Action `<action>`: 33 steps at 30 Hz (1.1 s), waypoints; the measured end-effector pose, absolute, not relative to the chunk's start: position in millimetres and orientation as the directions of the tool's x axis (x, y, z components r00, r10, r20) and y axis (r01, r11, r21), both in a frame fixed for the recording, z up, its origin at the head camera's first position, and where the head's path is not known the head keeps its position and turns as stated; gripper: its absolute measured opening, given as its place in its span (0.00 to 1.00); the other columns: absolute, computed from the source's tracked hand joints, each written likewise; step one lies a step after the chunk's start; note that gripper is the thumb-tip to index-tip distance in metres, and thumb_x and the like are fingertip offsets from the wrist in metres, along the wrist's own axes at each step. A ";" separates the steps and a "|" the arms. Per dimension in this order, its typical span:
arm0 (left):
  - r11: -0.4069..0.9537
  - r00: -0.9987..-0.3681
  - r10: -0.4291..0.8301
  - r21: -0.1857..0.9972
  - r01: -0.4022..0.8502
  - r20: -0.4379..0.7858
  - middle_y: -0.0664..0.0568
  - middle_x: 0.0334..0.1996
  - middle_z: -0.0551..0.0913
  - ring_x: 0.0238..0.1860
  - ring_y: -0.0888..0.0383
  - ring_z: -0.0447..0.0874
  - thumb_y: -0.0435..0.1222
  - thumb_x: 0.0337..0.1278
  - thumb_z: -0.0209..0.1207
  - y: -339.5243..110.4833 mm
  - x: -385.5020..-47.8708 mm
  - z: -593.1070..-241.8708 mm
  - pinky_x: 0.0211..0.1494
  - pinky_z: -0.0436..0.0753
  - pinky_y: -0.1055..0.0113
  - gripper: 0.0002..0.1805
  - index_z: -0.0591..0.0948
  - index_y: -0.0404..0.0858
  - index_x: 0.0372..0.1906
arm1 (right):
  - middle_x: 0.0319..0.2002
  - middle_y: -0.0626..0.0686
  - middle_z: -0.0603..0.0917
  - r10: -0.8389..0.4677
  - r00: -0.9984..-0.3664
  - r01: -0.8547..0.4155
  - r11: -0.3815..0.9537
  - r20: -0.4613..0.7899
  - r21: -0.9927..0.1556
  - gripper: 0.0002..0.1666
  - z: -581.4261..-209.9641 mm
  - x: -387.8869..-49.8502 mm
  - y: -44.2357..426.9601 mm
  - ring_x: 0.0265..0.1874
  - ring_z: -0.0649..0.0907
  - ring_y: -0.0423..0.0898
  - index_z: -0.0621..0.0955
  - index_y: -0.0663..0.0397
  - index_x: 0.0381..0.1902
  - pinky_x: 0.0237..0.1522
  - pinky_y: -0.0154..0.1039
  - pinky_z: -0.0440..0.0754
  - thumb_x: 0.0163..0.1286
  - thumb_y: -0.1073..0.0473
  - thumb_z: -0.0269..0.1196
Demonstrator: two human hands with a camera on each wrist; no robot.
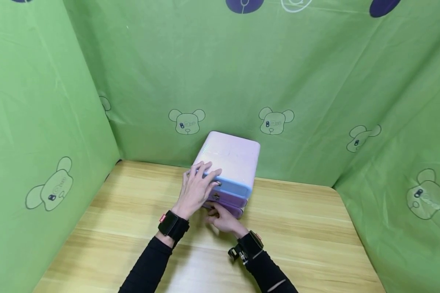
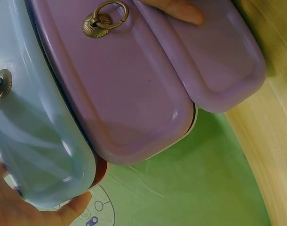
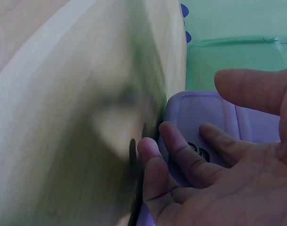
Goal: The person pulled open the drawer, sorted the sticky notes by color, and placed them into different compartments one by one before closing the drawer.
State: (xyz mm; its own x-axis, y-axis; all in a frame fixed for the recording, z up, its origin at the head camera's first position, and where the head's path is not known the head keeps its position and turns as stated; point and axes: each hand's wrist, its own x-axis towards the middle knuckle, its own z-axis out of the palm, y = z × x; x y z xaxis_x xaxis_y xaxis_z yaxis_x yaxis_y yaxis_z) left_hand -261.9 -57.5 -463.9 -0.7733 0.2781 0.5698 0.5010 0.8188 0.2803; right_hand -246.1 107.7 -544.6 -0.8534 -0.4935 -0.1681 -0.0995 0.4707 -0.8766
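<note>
A small drawer cabinet [image 1: 232, 156] with a pale pink top stands against the curtain. Its front has a blue top drawer [image 2: 40, 136] and two purple drawers, the middle one [image 2: 129, 89] with a brass ring pull [image 2: 117, 14]. My left hand [image 1: 195, 192] holds the cabinet's upper left corner, fingers spread over the top and left side, one fingertip beside the blue drawer's pull. Low in front, my right hand [image 1: 223, 220] has its fingers, loosely bent, at the bottom purple drawer [image 2: 223, 56]. Another ring pull [image 3: 202, 151] shows partly behind those fingers; whether they touch it I cannot tell.
A wooden table [image 1: 297, 228] bears the cabinet near its back edge. Green curtains [image 1: 150, 61] printed with bear heads enclose the back and both sides. Black straps with devices [image 1: 174, 226] are on both wrists.
</note>
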 end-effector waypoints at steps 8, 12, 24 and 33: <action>0.825 -0.759 0.281 0.257 0.504 0.588 0.44 0.71 0.73 0.71 0.41 0.67 0.50 0.70 0.55 -57.0 -259.8 -463.8 0.65 0.73 0.38 0.21 0.78 0.55 0.64 | 0.61 0.68 0.79 -0.495 -0.849 -0.098 0.490 -0.184 -0.866 0.39 -545.6 -247.9 108.4 0.58 0.80 0.62 0.64 0.60 0.75 0.63 0.62 0.78 0.67 0.64 0.63; 0.825 -0.765 0.280 0.262 0.501 0.581 0.45 0.72 0.72 0.71 0.41 0.66 0.51 0.70 0.54 -56.8 -261.1 -463.6 0.66 0.72 0.39 0.21 0.78 0.55 0.65 | 0.57 0.67 0.81 -0.489 -0.854 -0.104 0.494 -0.176 -0.863 0.38 -546.1 -249.1 110.0 0.57 0.81 0.61 0.66 0.60 0.74 0.63 0.62 0.78 0.68 0.63 0.63; 0.809 -0.772 0.296 0.281 0.516 0.562 0.44 0.74 0.70 0.75 0.40 0.63 0.52 0.69 0.55 -57.3 -264.3 -464.7 0.69 0.70 0.36 0.24 0.76 0.54 0.67 | 0.54 0.65 0.85 -0.485 -0.857 -0.130 0.533 -0.176 -0.836 0.31 -537.5 -255.4 114.2 0.53 0.84 0.58 0.72 0.63 0.69 0.60 0.57 0.81 0.70 0.61 0.61; 0.806 -0.793 0.316 0.294 0.514 0.521 0.44 0.76 0.67 0.77 0.40 0.59 0.50 0.72 0.55 -61.6 -263.6 -459.2 0.72 0.66 0.33 0.25 0.73 0.53 0.70 | 0.52 0.68 0.85 -0.509 -0.837 -0.101 0.502 -0.199 -0.859 0.26 -510.8 -248.4 130.5 0.47 0.86 0.65 0.76 0.69 0.62 0.50 0.54 0.87 0.74 0.56 0.61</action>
